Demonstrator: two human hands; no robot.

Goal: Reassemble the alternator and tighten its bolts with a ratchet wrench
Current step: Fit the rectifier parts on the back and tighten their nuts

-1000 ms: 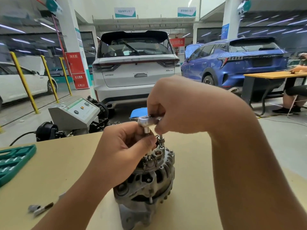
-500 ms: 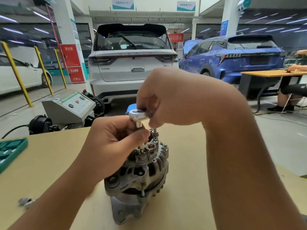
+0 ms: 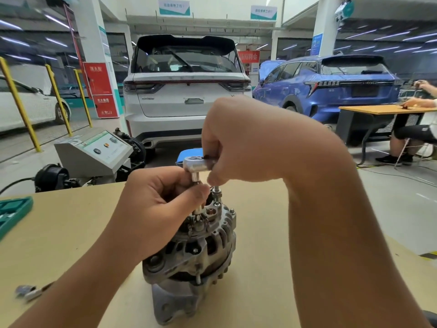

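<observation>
The alternator (image 3: 189,247) stands assembled on the table (image 3: 71,233); the right hand (image 3: 250,143) grips the ratchet wrench (image 3: 197,162), the left hand (image 3: 160,204) pinches its socket extension (image 3: 195,177); tightening seems unfinished.

Workshop hall: white car (image 3: 186,95) and blue car (image 3: 331,86) on grey floor (image 3: 390,197); yellow posts (image 3: 19,102); white pillar (image 3: 93,55); second table (image 3: 378,110) at right.

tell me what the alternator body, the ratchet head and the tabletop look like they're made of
Alternator body: looks like cast aluminium, dull grey, rough, with ribbed vents and grime.
Ratchet head: seemingly polished chromed steel, given its bright, mirror-like highlights.
Tabletop: matte tan board with no visible grain, perhaps laminate or fibreboard; I can't tell which.
</observation>
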